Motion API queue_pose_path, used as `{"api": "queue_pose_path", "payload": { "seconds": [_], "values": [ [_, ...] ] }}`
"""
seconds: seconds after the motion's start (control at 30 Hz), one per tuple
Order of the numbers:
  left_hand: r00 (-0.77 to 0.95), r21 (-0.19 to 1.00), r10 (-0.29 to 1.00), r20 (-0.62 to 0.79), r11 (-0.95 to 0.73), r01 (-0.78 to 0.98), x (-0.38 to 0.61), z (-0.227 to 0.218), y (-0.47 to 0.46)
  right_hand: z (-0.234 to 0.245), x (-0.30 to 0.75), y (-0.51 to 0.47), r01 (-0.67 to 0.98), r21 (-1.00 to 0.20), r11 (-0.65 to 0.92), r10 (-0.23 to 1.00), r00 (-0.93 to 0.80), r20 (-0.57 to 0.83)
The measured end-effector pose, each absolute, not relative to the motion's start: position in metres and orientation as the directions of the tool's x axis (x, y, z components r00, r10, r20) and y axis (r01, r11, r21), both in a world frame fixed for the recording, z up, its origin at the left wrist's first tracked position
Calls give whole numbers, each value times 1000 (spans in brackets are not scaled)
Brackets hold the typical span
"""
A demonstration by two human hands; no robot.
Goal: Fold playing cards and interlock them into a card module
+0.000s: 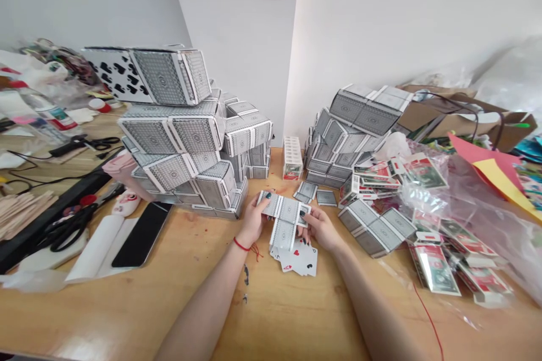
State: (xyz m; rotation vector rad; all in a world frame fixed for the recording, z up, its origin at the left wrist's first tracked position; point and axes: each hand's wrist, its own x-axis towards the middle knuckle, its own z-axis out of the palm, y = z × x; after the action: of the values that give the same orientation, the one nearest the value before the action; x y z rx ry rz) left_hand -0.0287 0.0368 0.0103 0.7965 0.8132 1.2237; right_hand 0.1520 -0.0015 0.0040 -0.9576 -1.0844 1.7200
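Between my two hands is a partly built shape of folded playing cards (289,211), grey patterned backs outward, with one panel hanging toward me. My left hand (253,219) grips its left end, thumb on top. My right hand (320,228) pinches the right end, with some fingers hidden underneath. Just below it, loose playing cards (302,262) lie face up on the table, an ace of hearts among them. Two small stacks of face-down cards (326,198) rest beyond my right hand. A finished card block (376,227) sits to the right.
Tall stacks of card blocks stand at left (182,135) and right (339,141). Opened card boxes (436,262) and clear plastic crowd the right side. A black phone (143,235), scissors (71,228) and a glue bottle (53,110) lie left. Several card packs (292,158) stand by the wall.
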Motion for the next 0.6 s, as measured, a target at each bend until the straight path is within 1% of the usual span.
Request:
{"api": "queue_pose_path", "payload": {
  "seconds": [0.1, 0.23, 0.33, 0.47, 0.6],
  "values": [
    [139, 817, 989, -50, 120, -564, -30, 12, 38, 5, 146, -5, -217, -907, -361, 861, -450, -235],
    [168, 764, 986, 1, 108, -636, -32, 14, 39, 6, 141, -5, -183, -898, -400, 843, -458, -282],
    [153, 665, 985, -74, 163, -729, -32, 16, 39, 6, 138, -5, -156, -908, -388, 858, -420, -295],
    [155, 472, 961, -230, 249, -846, -31, 17, 41, 9, 135, -6, -55, -935, -351, 867, -395, -302],
    [224, 336, 931, -287, 317, -887, -27, 19, 42, 11, 135, -8, -23, -953, -303, 879, -393, -270]
  ]
}}
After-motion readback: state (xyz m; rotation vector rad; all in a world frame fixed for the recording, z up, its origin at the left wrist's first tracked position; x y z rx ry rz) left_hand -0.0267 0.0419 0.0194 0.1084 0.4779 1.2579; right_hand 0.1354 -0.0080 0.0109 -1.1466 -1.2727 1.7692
